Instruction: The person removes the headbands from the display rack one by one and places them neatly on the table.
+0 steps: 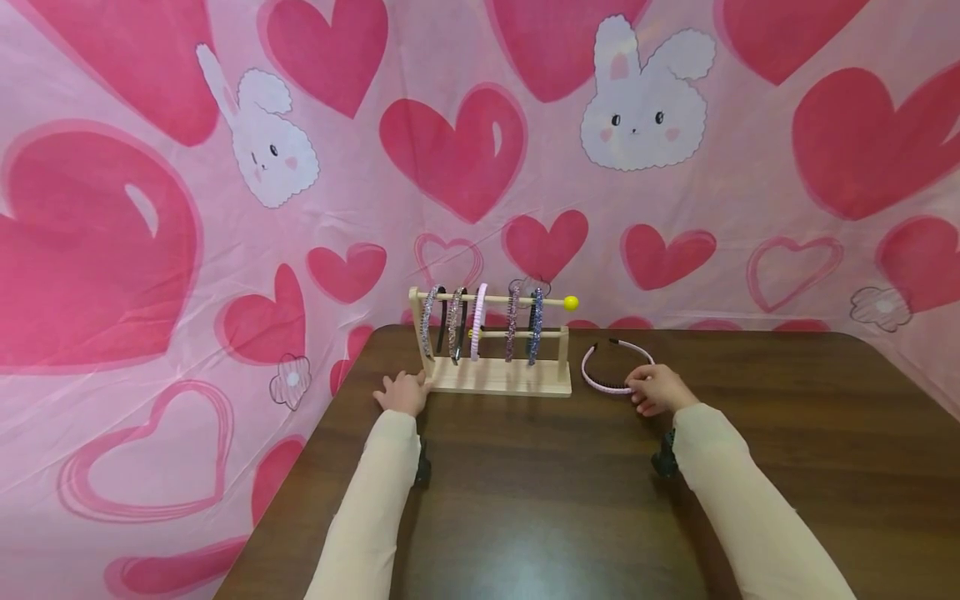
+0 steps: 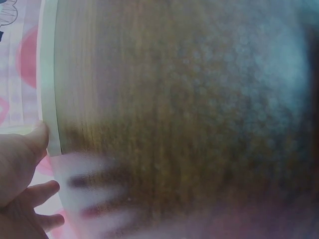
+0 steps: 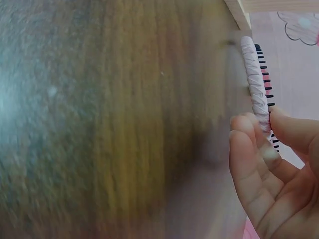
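My right hand (image 1: 660,389) pinches a pale pink wrapped headband (image 1: 597,384) between thumb and fingers, to the right of a wooden display rack (image 1: 498,386). Close up in the right wrist view, black comb teeth line the inner side of the headband (image 3: 254,74). At the rack's front left corner lies my left hand (image 1: 402,393), its fingers spread apart. The left wrist view has that thumb against the edge of the rack's base (image 2: 50,89). Several headbands hang from the upper rod; among them are a pink one (image 1: 477,325) and a glittery blue one (image 1: 536,329).
The rack's upper rod ends in a yellow ball (image 1: 571,303), and a shorter rod (image 1: 517,334) runs below it. A dark brown wooden table (image 1: 525,500) carries everything. Behind stands a pink cloth backdrop (image 1: 555,183) printed with hearts and rabbits.
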Demonstrator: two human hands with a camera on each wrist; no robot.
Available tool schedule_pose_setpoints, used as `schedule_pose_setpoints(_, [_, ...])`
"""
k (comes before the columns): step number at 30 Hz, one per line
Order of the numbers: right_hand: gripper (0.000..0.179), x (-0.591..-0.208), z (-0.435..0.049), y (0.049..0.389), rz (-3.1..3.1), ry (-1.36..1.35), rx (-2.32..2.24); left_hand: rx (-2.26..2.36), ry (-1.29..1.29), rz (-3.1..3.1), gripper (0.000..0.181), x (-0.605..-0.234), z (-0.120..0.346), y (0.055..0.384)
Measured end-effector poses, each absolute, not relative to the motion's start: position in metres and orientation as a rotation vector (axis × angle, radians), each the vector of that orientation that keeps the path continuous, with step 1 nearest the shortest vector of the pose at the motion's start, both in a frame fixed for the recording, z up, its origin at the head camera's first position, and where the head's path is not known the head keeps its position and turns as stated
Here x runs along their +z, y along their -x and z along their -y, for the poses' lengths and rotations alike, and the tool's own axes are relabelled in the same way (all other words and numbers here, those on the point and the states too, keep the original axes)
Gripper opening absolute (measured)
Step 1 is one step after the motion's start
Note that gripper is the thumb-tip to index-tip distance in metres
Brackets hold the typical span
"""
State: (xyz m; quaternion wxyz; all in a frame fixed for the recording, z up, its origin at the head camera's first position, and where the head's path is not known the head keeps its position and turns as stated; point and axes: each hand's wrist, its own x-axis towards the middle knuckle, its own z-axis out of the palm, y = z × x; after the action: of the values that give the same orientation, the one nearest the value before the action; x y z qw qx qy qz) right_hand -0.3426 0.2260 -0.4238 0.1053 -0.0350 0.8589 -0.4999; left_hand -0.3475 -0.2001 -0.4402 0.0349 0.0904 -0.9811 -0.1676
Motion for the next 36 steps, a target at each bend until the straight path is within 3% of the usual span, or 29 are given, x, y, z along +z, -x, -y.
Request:
schedule_pose_setpoints(18, [0.023, -0.443, -0.224, 0.343, -2.522, -0.007, -1.534, -0.499, -0.279, 3.021, 0.044, -0.437, 0.197, 0.341])
schedule_pose_setpoints(36, [0.038, -0.401, -0.237, 0.342, -2.608, 0.122, -1.555, -0.496, -0.268, 2.988, 0.042, -0.434, 0.196, 0.338])
